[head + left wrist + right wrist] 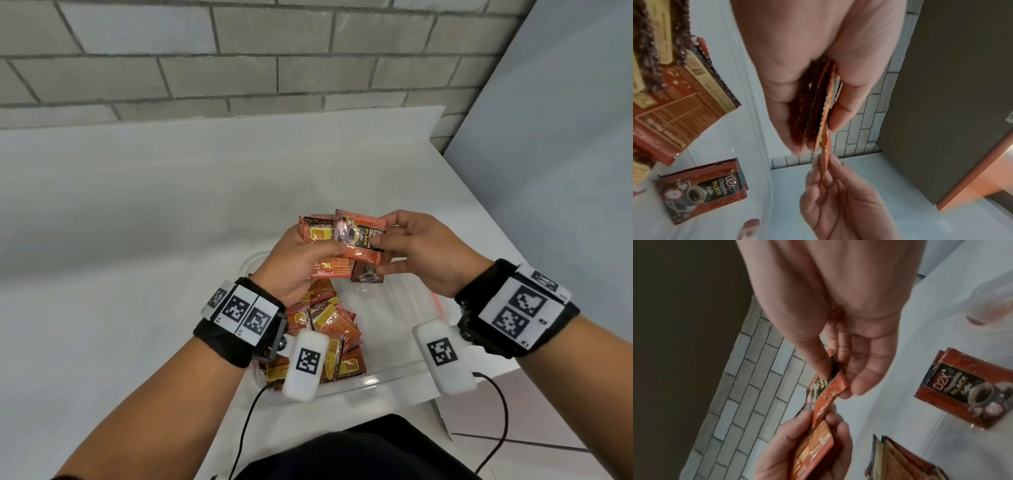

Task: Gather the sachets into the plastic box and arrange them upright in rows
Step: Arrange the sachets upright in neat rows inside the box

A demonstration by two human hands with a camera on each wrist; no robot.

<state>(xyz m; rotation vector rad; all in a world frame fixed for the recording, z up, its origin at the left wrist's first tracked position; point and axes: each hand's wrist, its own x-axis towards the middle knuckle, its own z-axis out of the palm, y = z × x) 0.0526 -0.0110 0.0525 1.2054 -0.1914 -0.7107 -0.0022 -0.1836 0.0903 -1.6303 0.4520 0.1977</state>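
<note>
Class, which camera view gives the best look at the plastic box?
The head view: the plastic box appears nearly whole from above, with loose sachets heaped at its left side. The left wrist view shows only a stretch of its clear wall; the right wrist view shows only its pale floor.

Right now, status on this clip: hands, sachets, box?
Left hand grips a sachet stack above the plastic box. Right hand pinches the front sachet. Loose sachets piled in the box, not upright. Nothing blocking.
</note>
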